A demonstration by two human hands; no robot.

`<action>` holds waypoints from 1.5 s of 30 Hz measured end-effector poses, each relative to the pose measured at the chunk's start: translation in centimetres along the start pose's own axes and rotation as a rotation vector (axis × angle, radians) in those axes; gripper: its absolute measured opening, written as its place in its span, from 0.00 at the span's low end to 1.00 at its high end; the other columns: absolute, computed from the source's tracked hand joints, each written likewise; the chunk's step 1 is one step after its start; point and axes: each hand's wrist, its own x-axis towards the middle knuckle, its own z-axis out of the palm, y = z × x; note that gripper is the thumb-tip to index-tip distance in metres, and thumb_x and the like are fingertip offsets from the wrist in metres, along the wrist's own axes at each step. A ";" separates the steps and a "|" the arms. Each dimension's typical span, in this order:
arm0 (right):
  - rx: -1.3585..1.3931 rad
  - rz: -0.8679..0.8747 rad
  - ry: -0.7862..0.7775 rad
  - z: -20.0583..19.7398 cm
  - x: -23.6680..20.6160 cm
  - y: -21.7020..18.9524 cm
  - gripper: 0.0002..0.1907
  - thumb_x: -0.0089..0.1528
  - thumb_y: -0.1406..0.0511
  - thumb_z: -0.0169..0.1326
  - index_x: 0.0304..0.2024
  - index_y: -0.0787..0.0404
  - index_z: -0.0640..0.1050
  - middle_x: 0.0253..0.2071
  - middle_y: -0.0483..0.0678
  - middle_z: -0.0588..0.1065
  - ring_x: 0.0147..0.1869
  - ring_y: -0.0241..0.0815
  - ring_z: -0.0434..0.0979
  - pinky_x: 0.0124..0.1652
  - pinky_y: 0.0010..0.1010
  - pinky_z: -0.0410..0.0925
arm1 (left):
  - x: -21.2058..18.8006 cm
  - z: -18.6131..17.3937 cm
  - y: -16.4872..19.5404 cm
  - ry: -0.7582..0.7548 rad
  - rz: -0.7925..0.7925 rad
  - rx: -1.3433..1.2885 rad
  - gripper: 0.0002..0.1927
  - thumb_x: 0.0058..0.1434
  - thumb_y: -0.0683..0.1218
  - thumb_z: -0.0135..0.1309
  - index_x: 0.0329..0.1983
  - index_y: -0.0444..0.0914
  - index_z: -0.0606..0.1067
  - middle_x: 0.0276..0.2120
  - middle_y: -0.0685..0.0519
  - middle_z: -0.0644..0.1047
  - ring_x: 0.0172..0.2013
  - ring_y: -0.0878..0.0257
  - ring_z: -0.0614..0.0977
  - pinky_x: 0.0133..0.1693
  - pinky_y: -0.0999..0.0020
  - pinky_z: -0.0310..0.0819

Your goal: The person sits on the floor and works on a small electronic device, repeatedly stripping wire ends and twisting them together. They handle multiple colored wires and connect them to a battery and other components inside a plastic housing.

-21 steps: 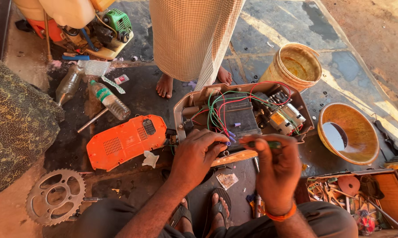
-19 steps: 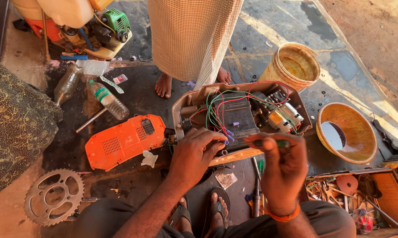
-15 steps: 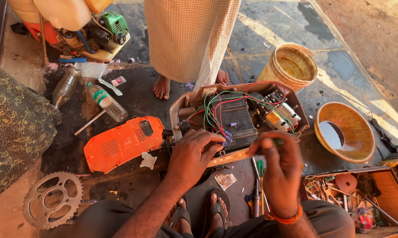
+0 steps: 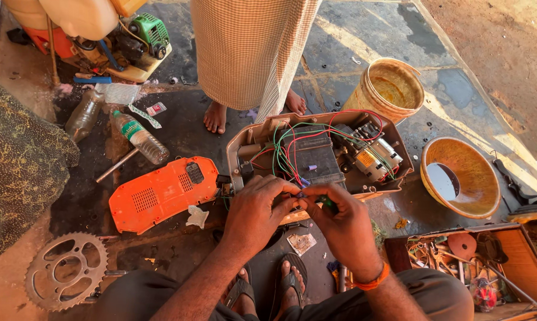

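Both hands pinch wires at the open casing's near edge.
Left hand [image 4: 259,208] and right hand [image 4: 340,223] grip thin wires [image 4: 286,151] over the casing [image 4: 245,139]; a hard tug could probably snap a joint.

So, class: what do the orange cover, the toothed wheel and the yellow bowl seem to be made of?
Orange cover: probably moulded plastic, matte, with vent slots.
Toothed wheel: apparently metal, dull grey, with cut-out holes and thin teeth.
Yellow bowl: likely plastic, smooth and stained; not certain.
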 end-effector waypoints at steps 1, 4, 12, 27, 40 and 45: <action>-0.006 -0.007 -0.005 -0.2 0.2 -0.1 0.11 0.59 0.69 0.64 0.44 0.60 0.82 0.31 0.36 0.77 0.27 0.24 0.61 0.25 0.20 0.57 | 0.1 0.0 0.0 -0.018 -0.008 -0.001 0.10 0.57 0.45 0.64 0.41 0.41 0.79 0.36 0.54 0.81 0.41 0.54 0.80 0.42 0.57 0.73; -0.105 -0.101 0.012 -1.4 0.9 -0.2 0.09 0.59 0.70 0.62 0.42 0.59 0.81 0.33 0.40 0.77 0.30 0.29 0.66 0.28 0.24 0.61 | 0.1 0.0 -0.1 -0.050 -0.015 -0.008 0.10 0.57 0.45 0.64 0.41 0.41 0.79 0.35 0.54 0.81 0.40 0.55 0.80 0.42 0.57 0.73; -0.833 -0.451 -0.120 -4.9 8.3 -0.3 0.07 0.62 0.61 0.58 0.39 0.57 0.79 0.37 0.50 0.77 0.37 0.56 0.79 0.35 0.48 0.70 | 0.0 -0.2 0.3 -0.049 -0.020 -0.008 0.06 0.62 0.46 0.60 0.41 0.41 0.79 0.35 0.54 0.80 0.40 0.56 0.80 0.42 0.58 0.74; 0.012 -0.027 -0.241 -8.4 2.3 3.0 0.14 0.65 0.59 0.55 0.42 0.65 0.80 0.40 0.45 0.81 0.45 0.36 0.77 0.47 0.32 0.71 | 0.3 -0.8 0.5 -0.011 -0.045 -0.189 0.13 0.66 0.40 0.53 0.54 0.41 0.75 0.40 0.52 0.81 0.41 0.57 0.83 0.40 0.62 0.78; -0.866 0.341 -0.753 6.1 -5.4 16.5 0.11 0.63 0.66 0.48 0.47 0.58 0.77 0.47 0.59 0.79 0.52 0.60 0.80 0.50 0.47 0.73 | 1.1 -1.5 -0.8 -0.100 -0.241 -0.450 0.15 0.68 0.41 0.49 0.57 0.39 0.73 0.34 0.55 0.81 0.39 0.69 0.84 0.43 0.70 0.78; -0.856 0.432 -0.710 6.0 -4.9 16.1 0.13 0.63 0.65 0.50 0.51 0.56 0.75 0.47 0.58 0.79 0.49 0.60 0.81 0.48 0.49 0.74 | 1.1 -0.9 -1.8 -0.102 -0.276 -0.552 0.14 0.69 0.40 0.50 0.57 0.38 0.75 0.33 0.56 0.78 0.35 0.71 0.78 0.41 0.72 0.74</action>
